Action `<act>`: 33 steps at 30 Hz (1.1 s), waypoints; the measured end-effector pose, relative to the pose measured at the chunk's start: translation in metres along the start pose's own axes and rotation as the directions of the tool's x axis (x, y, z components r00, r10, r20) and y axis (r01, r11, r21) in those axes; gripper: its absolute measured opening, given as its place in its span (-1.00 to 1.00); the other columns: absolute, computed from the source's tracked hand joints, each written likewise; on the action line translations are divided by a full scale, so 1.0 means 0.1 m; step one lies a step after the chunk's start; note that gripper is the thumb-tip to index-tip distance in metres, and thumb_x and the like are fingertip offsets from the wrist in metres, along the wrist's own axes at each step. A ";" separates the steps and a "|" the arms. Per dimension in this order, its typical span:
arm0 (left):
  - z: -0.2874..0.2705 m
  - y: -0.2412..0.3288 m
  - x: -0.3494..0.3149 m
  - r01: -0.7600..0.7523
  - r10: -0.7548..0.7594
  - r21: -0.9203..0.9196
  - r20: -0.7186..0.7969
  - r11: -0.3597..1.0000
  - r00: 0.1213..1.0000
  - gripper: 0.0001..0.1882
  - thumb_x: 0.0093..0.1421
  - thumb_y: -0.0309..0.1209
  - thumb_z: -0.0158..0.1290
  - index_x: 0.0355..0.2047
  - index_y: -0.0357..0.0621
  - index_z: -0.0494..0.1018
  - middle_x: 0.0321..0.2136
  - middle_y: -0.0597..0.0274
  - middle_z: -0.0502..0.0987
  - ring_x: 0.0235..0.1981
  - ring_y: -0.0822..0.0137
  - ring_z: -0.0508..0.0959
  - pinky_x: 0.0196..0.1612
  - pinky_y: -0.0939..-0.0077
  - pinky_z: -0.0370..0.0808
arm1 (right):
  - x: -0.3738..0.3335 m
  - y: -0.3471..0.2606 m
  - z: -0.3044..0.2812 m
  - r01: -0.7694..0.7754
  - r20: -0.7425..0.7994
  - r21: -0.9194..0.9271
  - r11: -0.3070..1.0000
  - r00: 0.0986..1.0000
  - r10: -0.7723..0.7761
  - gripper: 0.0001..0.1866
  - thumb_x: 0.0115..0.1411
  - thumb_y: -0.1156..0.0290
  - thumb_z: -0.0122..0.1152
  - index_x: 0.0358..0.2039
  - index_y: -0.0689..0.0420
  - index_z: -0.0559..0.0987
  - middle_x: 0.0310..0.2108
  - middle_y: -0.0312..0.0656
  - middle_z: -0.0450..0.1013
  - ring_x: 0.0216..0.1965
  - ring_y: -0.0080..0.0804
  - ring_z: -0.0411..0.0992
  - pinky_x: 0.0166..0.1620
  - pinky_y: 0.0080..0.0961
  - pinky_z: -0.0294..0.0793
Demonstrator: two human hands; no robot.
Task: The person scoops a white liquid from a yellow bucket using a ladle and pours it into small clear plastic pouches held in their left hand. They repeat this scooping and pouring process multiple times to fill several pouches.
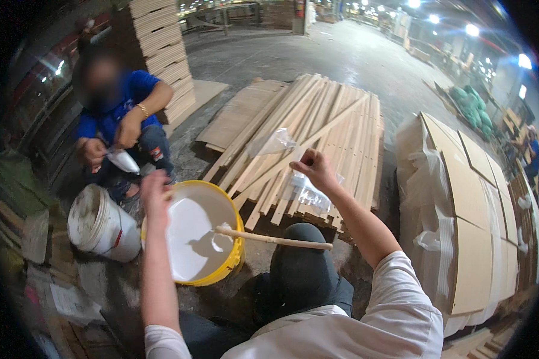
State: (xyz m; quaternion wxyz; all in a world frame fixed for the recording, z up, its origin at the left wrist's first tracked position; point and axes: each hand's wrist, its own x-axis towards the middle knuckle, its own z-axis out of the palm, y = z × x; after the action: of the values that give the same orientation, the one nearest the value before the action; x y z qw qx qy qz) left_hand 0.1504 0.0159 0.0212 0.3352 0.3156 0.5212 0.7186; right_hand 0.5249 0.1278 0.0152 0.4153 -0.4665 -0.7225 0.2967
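Observation:
A yellow bucket (241, 254) of white liquid (191, 239) stands before me on the left. Across its right rim lies a wooden stick (275, 239), its tip coated white and its other end over my knee. My left hand (156, 196) is beside the bucket's far left rim, its fingers smeared by motion. Over the stack of wooden slats (335, 125), my right hand (314, 167) is closed, fingertips pinched together; whatever it may hold is too small to tell. Just below that hand, clear plastic bags (311, 196) lie on the slats. A second clear bag (272, 143) lies farther left.
At the left, a crouching person (117, 113) in blue holds a plastic bag of white stuff (124, 160). A stained white bucket (105, 224) stands beside mine. Wrapped panels (473, 221) rise on the right. Tall stacked boards (159, 48) stand behind the person.

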 end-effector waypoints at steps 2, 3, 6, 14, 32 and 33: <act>0.53 0.07 -0.43 0.017 -0.054 0.130 0.288 0.991 0.956 -0.75 0.08 -0.20 0.09 -0.30 0.01 0.36 -0.50 0.44 0.40 -0.54 0.62 0.40 -0.59 0.76 0.27 | -0.09 -0.39 0.17 -0.001 0.079 -0.063 0.998 0.997 0.006 -0.68 -0.06 0.26 0.34 -0.56 0.26 0.47 -0.68 -0.19 0.38 -0.61 -0.53 0.29 -0.51 -0.51 0.32; 0.75 0.08 -0.57 -0.038 -0.031 0.186 0.354 0.982 0.935 -0.70 0.07 -0.16 0.12 -0.32 -0.04 0.35 -0.53 0.43 0.38 -0.53 0.63 0.38 -0.59 0.78 0.29 | -0.13 -0.53 0.28 0.019 0.130 -0.088 0.996 0.991 -0.008 -0.69 -0.07 0.27 0.34 -0.56 0.26 0.47 -0.69 -0.18 0.37 -0.62 -0.51 0.29 -0.51 -0.51 0.32; 0.85 0.06 -0.73 -0.244 0.122 0.268 0.402 0.932 0.907 -0.60 0.01 -0.12 0.18 -0.37 -0.13 0.31 -0.55 0.40 0.35 -0.57 0.61 0.34 -0.60 0.75 0.32 | -0.30 -1.00 0.64 0.220 0.241 -0.051 0.974 0.949 -0.202 -0.65 -0.07 0.20 0.32 -0.58 0.24 0.46 -0.67 -0.13 0.39 -0.62 -0.35 0.37 -0.50 -0.44 0.37; 0.54 0.27 -0.86 0.026 -0.139 0.247 0.452 0.969 0.881 -0.78 0.11 -0.26 0.09 -0.37 -0.09 0.35 -0.52 0.43 0.44 -0.50 0.60 0.43 -0.55 0.74 0.34 | -0.49 -1.35 0.89 0.487 0.361 -0.031 0.873 0.820 -0.445 -0.68 -0.08 0.27 0.34 -0.60 0.21 0.41 -0.67 -0.15 0.40 -0.62 -0.33 0.40 -0.51 -0.44 0.39; 0.52 0.10 -1.20 0.128 -0.105 -0.069 0.275 0.989 0.956 -0.92 0.12 -0.47 0.02 -0.47 -0.12 0.34 -0.58 0.38 0.38 -0.58 0.57 0.45 -0.60 0.71 0.39 | -0.56 -1.27 0.67 0.279 0.378 0.199 0.939 0.862 -0.337 -0.73 -0.06 0.36 0.28 -0.61 0.23 0.37 -0.66 -0.11 0.35 -0.64 -0.15 0.33 -0.54 -0.38 0.34; 0.56 0.10 -1.21 0.091 -0.080 -0.031 0.257 0.995 0.963 -0.92 0.12 -0.47 0.02 -0.48 -0.12 0.33 -0.57 0.37 0.38 -0.60 0.56 0.44 -0.63 0.71 0.37 | -0.56 -1.24 0.66 0.381 0.308 0.160 0.911 0.857 -0.413 -0.74 -0.07 0.38 0.26 -0.61 0.23 0.37 -0.66 -0.11 0.34 -0.64 -0.15 0.34 -0.54 -0.37 0.34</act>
State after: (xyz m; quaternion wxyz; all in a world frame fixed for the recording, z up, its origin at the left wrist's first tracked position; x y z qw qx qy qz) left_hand 0.2641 -0.0545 0.0326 0.4369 0.3754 0.4715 0.6678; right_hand 0.4265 0.0256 0.0664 0.3600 -0.2303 -0.8482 0.3130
